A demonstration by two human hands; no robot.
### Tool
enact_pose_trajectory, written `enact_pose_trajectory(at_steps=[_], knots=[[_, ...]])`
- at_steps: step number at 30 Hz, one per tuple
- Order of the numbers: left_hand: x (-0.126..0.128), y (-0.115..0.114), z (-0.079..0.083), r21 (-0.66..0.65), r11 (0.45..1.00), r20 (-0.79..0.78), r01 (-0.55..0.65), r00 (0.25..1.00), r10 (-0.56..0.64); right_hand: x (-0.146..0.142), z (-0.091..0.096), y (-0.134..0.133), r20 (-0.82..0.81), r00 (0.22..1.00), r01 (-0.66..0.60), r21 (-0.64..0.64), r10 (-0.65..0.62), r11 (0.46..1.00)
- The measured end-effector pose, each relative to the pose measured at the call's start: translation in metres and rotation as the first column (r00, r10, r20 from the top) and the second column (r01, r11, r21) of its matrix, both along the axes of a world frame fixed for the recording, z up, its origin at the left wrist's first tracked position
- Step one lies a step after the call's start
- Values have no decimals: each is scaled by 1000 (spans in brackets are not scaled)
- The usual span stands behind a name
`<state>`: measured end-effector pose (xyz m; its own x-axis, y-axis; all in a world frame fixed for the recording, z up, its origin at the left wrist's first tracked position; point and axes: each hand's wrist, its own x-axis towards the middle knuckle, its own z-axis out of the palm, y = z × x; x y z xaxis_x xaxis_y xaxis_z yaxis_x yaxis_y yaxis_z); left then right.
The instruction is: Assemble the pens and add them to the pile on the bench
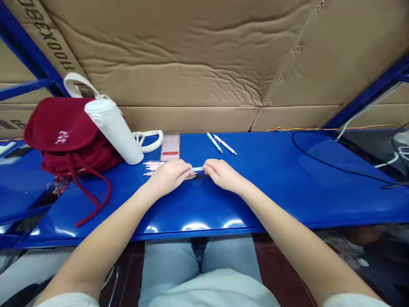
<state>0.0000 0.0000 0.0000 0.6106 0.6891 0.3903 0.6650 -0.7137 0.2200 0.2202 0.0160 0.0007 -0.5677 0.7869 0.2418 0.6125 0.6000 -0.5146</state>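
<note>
Between my two hands runs a light blue-green pen (pixel 197 169), held level above the blue table (pixel 255 196). My left hand (pixel 171 175) is closed around one end, and my right hand (pixel 220 173) pinches the other. Most of the pen is hidden by the fingers. Under and beside my left hand lie several pale pink pens (pixel 151 166), with tips showing to the right of it. Farther back lie a pen with green ends (pixel 214 142) and a white pen (pixel 225 145), side by side.
A phone (pixel 170 149) with a lit screen lies behind my left hand. At the left, a white bottle (pixel 115 131) with a strap leans against a red bag (pixel 68 132). A black cable (pixel 335 168) crosses the table's right side. Cardboard (pixel 198 85) stands behind.
</note>
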Motion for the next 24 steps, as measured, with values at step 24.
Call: enact_pose_trajectory(at_steps=[24], knots=[[8,-9,14,-213,977,32,4,999,3,1,-10,-15,-126,991,-36,19,38,999]])
